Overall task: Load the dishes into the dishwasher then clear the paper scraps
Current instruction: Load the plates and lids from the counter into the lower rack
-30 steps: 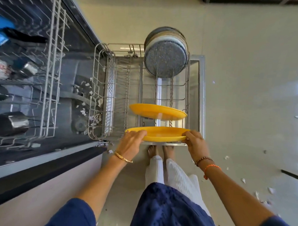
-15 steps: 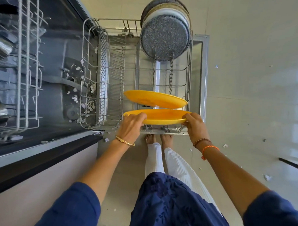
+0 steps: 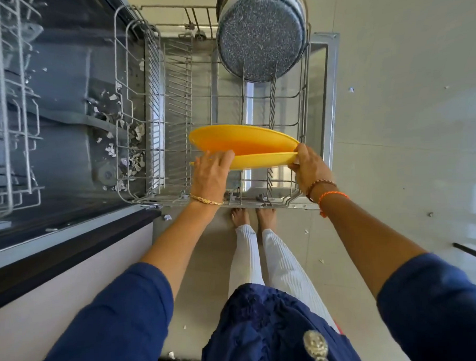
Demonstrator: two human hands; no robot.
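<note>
Both hands clamp opposite rims of the near yellow plate (image 3: 260, 160): left hand (image 3: 210, 172), right hand (image 3: 308, 169). It stands on edge in the lower rack (image 3: 135, 108), beside another yellow plate (image 3: 243, 140). Likely light, rigid, slippery plastic; grip rims.

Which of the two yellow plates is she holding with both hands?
The nearer, lower yellow plate; her hands grip its two ends. The other yellow plate stands behind it.

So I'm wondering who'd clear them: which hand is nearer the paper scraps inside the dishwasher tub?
Left. The left hand holds the yellow plate's left edge, beside the paper scraps. The right hand grips the plate's far-right edge.
</note>
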